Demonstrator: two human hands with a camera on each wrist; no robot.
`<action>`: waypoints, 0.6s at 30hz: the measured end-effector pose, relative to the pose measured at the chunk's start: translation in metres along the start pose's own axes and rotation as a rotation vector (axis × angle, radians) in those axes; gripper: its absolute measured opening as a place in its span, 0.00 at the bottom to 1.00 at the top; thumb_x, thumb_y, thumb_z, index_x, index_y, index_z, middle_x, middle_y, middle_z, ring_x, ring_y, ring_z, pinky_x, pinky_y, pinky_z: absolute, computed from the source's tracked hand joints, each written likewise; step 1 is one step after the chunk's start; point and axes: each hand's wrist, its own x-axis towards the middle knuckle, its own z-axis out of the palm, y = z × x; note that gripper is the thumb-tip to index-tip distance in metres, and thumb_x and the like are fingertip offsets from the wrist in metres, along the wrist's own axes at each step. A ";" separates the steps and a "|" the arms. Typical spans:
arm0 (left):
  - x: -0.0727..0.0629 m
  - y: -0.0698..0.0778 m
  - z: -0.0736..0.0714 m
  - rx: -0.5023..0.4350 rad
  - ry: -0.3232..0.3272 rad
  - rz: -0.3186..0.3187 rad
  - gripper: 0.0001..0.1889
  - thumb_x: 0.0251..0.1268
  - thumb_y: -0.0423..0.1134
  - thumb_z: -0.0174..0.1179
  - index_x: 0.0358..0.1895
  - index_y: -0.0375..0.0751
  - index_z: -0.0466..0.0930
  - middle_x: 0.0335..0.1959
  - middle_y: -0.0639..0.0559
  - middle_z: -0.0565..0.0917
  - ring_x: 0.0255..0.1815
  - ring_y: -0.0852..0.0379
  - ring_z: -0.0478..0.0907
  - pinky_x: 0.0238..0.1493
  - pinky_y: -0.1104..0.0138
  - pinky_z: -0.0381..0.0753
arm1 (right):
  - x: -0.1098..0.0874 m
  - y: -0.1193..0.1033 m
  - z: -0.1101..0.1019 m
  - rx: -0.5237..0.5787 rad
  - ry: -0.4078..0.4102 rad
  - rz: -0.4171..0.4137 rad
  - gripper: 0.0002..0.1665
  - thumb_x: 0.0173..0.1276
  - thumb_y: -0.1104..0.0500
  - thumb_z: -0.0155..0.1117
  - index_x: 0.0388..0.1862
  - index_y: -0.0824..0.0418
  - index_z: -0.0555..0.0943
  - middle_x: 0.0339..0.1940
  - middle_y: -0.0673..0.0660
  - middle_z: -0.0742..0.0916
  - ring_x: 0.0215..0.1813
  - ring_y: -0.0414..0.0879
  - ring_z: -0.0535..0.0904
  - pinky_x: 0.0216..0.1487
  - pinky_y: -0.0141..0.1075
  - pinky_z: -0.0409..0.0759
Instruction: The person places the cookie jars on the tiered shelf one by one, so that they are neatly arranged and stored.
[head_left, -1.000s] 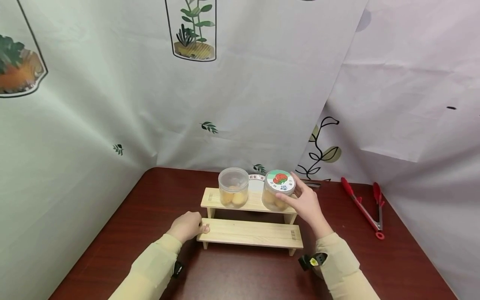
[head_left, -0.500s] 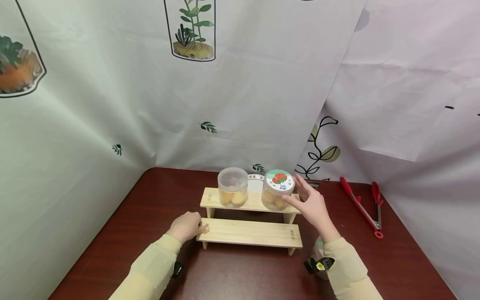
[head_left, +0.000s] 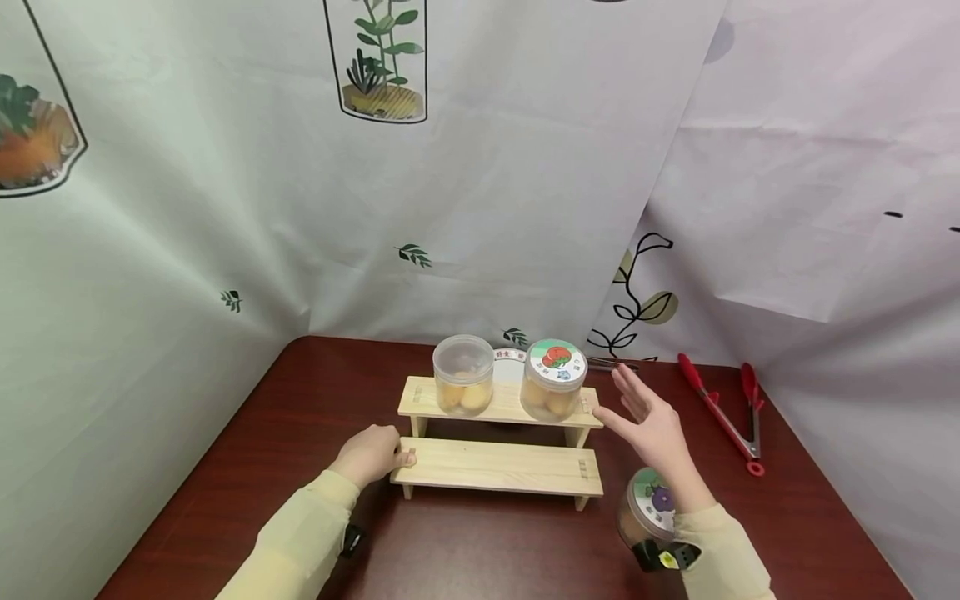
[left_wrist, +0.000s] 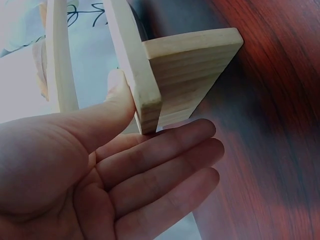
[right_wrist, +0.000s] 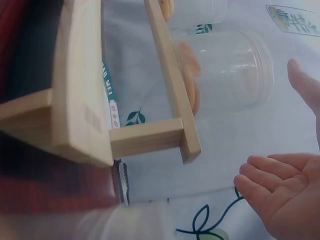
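A two-tier wooden shelf (head_left: 495, 467) stands on the table. My left hand (head_left: 367, 454) holds the left end of its lower board, thumb (left_wrist: 119, 87) on top and fingers at the end and underneath. On the upper board, a clear plastic jar (head_left: 555, 383) with a tomato-printed lid stands at the right. To its left is a similar jar (head_left: 463, 379) without a lid. Yellowish pieces lie in both. My right hand (head_left: 652, 429) is raised to the right of the lidded jar, apart from it, fingers spread and holding nothing.
Another lidded jar (head_left: 648, 507), with a purple fruit on its lid, stands on the table under my right wrist. Red-handled tongs (head_left: 720, 417) lie at the right. Behind the shelf are a white plate (head_left: 510, 355) and a metal utensil (head_left: 611, 364), near the printed cloth wall.
My right hand has let go of the tomato-lid jar and drawn back to the right, uncovering the jar by its wrist. My left hand stays on the shelf's end.
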 end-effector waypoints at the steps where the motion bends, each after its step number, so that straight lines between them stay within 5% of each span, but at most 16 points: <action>1: 0.000 0.000 0.000 -0.001 -0.001 -0.001 0.19 0.60 0.47 0.64 0.14 0.44 0.76 0.11 0.56 0.68 0.15 0.59 0.62 0.22 0.66 0.65 | -0.003 0.001 -0.001 -0.014 0.000 0.004 0.48 0.61 0.47 0.69 0.75 0.53 0.56 0.70 0.56 0.71 0.69 0.53 0.66 0.60 0.39 0.67; 7: 0.000 -0.001 0.001 -0.011 0.002 0.005 0.19 0.61 0.47 0.64 0.14 0.44 0.75 0.10 0.56 0.67 0.14 0.59 0.62 0.21 0.66 0.65 | -0.019 0.005 -0.008 -0.064 0.001 -0.004 0.48 0.61 0.46 0.68 0.75 0.51 0.56 0.69 0.57 0.71 0.69 0.55 0.67 0.59 0.41 0.68; 14: -0.001 -0.001 0.002 -0.013 0.005 0.008 0.20 0.61 0.46 0.63 0.13 0.44 0.74 0.10 0.56 0.66 0.14 0.59 0.62 0.21 0.66 0.64 | -0.034 0.019 -0.021 -0.121 0.014 0.016 0.47 0.62 0.45 0.68 0.75 0.50 0.56 0.69 0.56 0.71 0.67 0.56 0.68 0.51 0.15 0.65; 18: -0.002 -0.001 0.001 -0.008 0.006 0.014 0.19 0.61 0.47 0.64 0.14 0.44 0.75 0.11 0.56 0.67 0.15 0.59 0.62 0.21 0.66 0.65 | -0.042 0.027 -0.026 -0.138 0.029 0.031 0.47 0.61 0.46 0.68 0.75 0.52 0.56 0.68 0.58 0.72 0.66 0.57 0.69 0.49 0.12 0.62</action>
